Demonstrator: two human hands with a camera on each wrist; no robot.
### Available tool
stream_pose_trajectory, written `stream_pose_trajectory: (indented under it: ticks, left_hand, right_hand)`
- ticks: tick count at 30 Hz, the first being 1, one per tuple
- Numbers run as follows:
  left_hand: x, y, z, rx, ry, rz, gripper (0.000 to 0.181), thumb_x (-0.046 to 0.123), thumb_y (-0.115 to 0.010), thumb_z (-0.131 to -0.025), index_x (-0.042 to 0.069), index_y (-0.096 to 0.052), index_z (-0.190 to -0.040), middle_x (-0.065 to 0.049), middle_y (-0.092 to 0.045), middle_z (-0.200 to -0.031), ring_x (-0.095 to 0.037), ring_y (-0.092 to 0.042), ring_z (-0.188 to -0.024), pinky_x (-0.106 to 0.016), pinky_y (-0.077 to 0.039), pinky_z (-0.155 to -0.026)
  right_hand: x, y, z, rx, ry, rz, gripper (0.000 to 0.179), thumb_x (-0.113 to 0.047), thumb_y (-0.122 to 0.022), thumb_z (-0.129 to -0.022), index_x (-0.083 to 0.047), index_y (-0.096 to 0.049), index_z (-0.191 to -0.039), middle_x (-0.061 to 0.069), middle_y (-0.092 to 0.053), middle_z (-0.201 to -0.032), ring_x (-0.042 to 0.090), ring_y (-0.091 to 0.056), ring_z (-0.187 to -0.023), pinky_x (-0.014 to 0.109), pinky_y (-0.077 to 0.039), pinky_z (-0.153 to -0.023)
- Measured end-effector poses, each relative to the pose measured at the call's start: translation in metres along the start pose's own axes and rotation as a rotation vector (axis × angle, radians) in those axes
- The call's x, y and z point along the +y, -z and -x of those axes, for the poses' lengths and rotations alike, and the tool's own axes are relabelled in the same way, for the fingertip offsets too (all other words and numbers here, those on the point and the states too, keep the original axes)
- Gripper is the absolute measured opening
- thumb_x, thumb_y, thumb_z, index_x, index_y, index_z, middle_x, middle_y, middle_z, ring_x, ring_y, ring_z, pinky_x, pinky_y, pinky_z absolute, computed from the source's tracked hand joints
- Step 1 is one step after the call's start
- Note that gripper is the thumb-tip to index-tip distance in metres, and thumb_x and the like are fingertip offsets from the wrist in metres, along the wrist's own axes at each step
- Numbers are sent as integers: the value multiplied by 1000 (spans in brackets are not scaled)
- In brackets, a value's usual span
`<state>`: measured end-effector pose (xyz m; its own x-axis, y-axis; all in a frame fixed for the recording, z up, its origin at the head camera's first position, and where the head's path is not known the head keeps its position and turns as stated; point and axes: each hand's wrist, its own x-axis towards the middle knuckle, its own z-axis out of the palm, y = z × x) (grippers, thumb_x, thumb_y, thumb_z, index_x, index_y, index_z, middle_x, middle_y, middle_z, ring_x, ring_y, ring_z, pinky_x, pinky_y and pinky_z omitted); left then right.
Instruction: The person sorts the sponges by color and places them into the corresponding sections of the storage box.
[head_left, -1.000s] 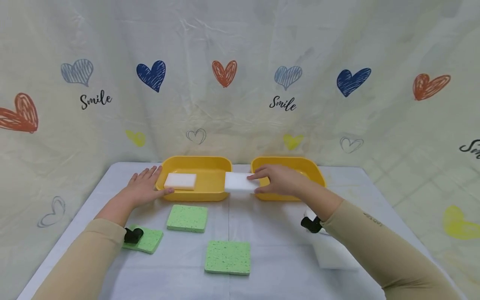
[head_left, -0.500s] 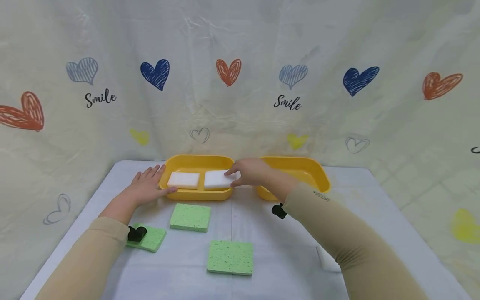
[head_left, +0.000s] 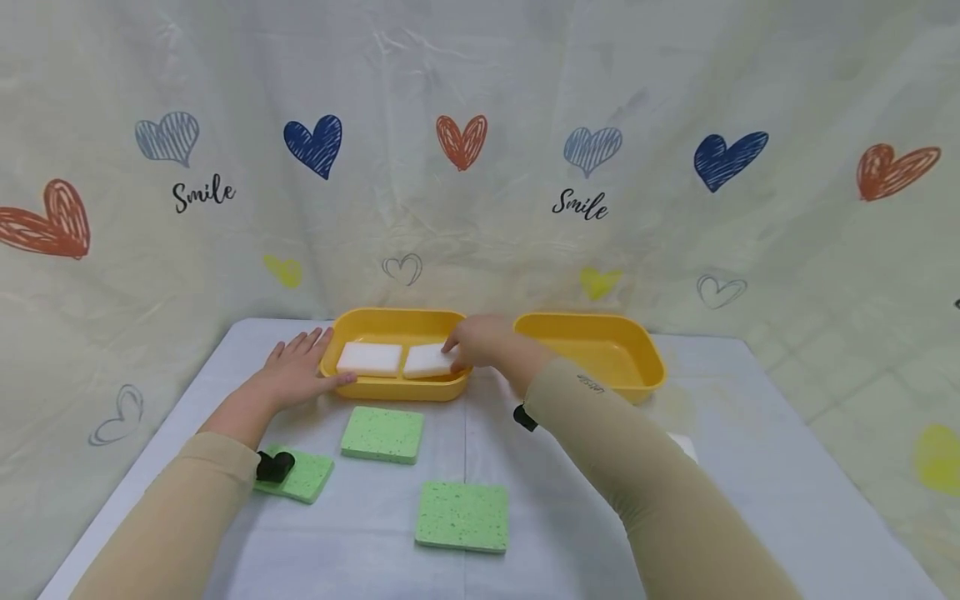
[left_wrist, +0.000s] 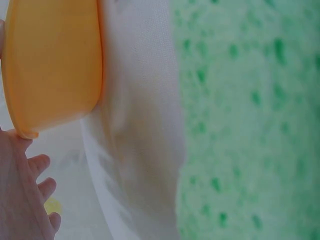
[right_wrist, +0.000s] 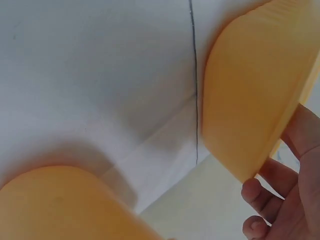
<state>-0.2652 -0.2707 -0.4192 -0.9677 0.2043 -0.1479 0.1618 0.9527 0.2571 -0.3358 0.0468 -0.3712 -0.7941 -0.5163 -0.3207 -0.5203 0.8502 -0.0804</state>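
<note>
My left hand (head_left: 300, 375), fingers spread, rests against the left end of a yellow tray (head_left: 397, 390), thumb over its front rim. Inside lie two white sponges side by side: one at left (head_left: 367, 358), and a slightly skewed one at right (head_left: 426, 361). My right hand (head_left: 483, 342) reaches over the tray's right end and pinches the right sponge between thumb and index finger. In the right wrist view, its other fingers (right_wrist: 260, 200) curl outside the tray wall. The left wrist view shows my left fingers at the tray's end (left_wrist: 42, 175).
A second yellow tray (head_left: 600, 346) stands at right. Green speckled sponges lie on the white cloth: one in the middle (head_left: 382, 433), one in front (head_left: 461, 517), one under my left wrist (head_left: 303, 475). A white piece (head_left: 684, 446) shows behind my right forearm.
My right hand has carried the white sponge leftward from between the trays and lowered it into the left tray beside the other. My left hand has stayed at the tray's end.
</note>
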Motion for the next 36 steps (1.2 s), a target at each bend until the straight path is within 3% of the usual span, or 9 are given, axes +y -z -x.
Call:
stream_pose_trajectory:
  ticks: [9,15,23,29,36]
  left_hand:
    - [5,1,-1,4,-7,1,116,83,-38,-86,-1,-2,-157,-28,-5,-162,-50,-2,-147,-66,5,-115]
    - [2,-3,-6,22,-21,2,117,85,-37,-84,0,-3,-158,-26,-6,-163,-49,-4,-147,-65,3,-115]
    - [4,0,-2,14,-12,13,118,84,-39,-84,-1,-3,-158,-28,-6,-162,-50,-3,-147,-66,4,-115]
    - [2,0,-1,21,-12,17,112,76,-45,-89,-2,-5,-157,-29,-8,-161,-51,-5,-146,-67,1,-114]
    - [2,0,0,-1,7,11,116,81,-41,-86,-2,-2,-157,-30,-6,-161,-51,-3,-146,-68,4,-114]
  right_hand:
    - [0,-1,1,-10,6,106,37,-43,-73,-89,-32,-71,-124,-9,-65,-127,16,-57,-112,42,-39,-105]
    - [3,1,3,10,-17,28,41,-41,-75,-88,-33,-69,-127,-7,-64,-128,17,-55,-112,41,-40,-106]
    - [12,8,9,87,-1,-59,46,-45,-75,-86,-32,-68,-129,-4,-61,-118,17,-55,-108,38,-44,-99]
    - [16,18,22,145,29,-115,50,-46,-77,-85,-32,-66,-132,1,-63,-121,18,-56,-106,36,-47,-93]
    - [30,27,52,196,77,-144,53,-45,-77,-85,-29,-64,-134,-1,-63,-124,22,-58,-115,38,-48,-96]
